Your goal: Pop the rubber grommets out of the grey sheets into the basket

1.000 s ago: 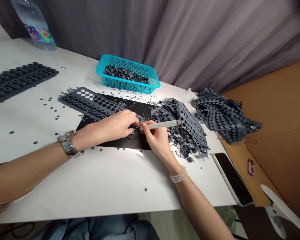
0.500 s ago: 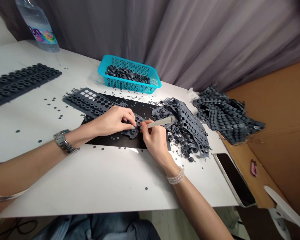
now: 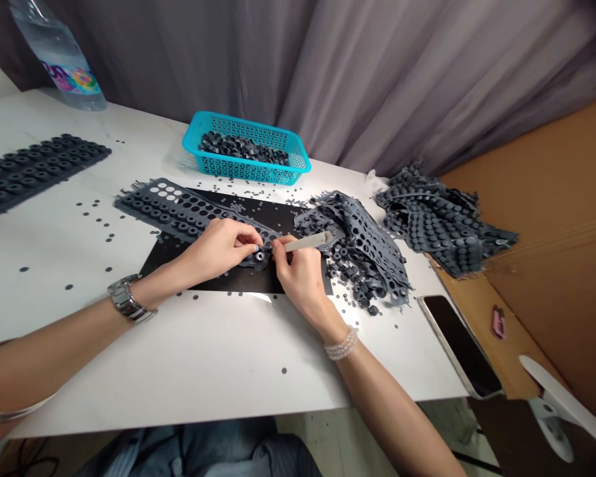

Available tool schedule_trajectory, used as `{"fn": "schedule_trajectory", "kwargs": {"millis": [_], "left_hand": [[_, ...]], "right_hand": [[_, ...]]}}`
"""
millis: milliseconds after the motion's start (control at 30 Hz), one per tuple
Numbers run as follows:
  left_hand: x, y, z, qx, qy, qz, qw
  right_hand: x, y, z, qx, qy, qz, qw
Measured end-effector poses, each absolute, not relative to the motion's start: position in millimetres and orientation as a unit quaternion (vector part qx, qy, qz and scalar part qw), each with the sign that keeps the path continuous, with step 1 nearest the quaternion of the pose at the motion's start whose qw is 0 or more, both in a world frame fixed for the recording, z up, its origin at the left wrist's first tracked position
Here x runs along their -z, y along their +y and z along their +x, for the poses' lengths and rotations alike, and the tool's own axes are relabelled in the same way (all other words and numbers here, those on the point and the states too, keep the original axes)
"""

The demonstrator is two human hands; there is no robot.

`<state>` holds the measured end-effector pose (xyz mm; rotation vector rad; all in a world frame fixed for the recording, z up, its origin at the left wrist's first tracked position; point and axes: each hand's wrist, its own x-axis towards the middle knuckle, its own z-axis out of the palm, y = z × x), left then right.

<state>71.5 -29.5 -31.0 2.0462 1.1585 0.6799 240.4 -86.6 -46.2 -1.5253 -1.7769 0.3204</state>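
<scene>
A dark grey rubber sheet (image 3: 197,207) with rows of raised rings and punched holes lies slantwise over a black mat (image 3: 223,282). My left hand (image 3: 219,246) pinches the near end of this sheet, beside a ring at its edge. Between the thumb and fingers of my right hand (image 3: 302,277) is a slim off-white tool (image 3: 308,242), its handle slanting up to the right. The tool's working tip is hidden by my fingers, close to my left fingertips at the sheet's edge. Right of my hand, a holed sheet (image 3: 370,242) lies crumpled over loose black rubber pieces (image 3: 363,289).
A turquoise basket (image 3: 248,170) of black rubber pieces stands behind the mat. Another ringed sheet (image 3: 34,169) and a water bottle (image 3: 74,76) are on the left. At right are a heaped sheet (image 3: 442,225) and a phone (image 3: 459,344). Small discs are scattered about the white table (image 3: 179,371).
The whole view has shifted slightly, with things appearing a little further left. Both hands keep their hold, and the ring at the sheet's edge shows more plainly between them.
</scene>
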Motion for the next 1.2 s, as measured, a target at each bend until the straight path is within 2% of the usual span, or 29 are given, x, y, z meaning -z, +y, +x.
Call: {"fn": "schedule_trajectory", "kwargs": {"millis": [200, 333, 500, 667, 767, 900, 1033, 1200], "left_hand": [[39, -27, 70, -0.335, 0.455, 0.656, 0.5], [40, -30, 74, -0.391, 0.426, 0.614, 0.538], [33, -34, 78, -0.438, 0.424, 0.59, 0.529], [10, -26, 66, -0.576, 0.412, 0.573, 0.412], [7, -21, 61, -0.531, 0.448, 0.57, 0.439], [18, -21, 74, -0.404, 0.462, 0.514, 0.599], [18, -23, 91, -0.349, 0.4, 0.418, 0.737], [12, -25, 95, -0.333, 0.374, 0.404, 0.766]], "right_hand": [[47, -87, 240, -0.112, -0.7, -0.597, 0.376], [48, -87, 240, -0.114, -0.694, -0.599, 0.383], [50, -85, 241, -0.122, -0.692, -0.596, 0.39], [50, -85, 241, -0.149, -0.678, -0.595, 0.405], [45, -84, 245, -0.177, -0.641, -0.603, 0.44], [35, -82, 259, -0.175, -0.542, -0.62, 0.539], [28, -82, 274, -0.15, -0.479, -0.622, 0.601], [23, -83, 282, -0.126, -0.456, -0.625, 0.621]]}}
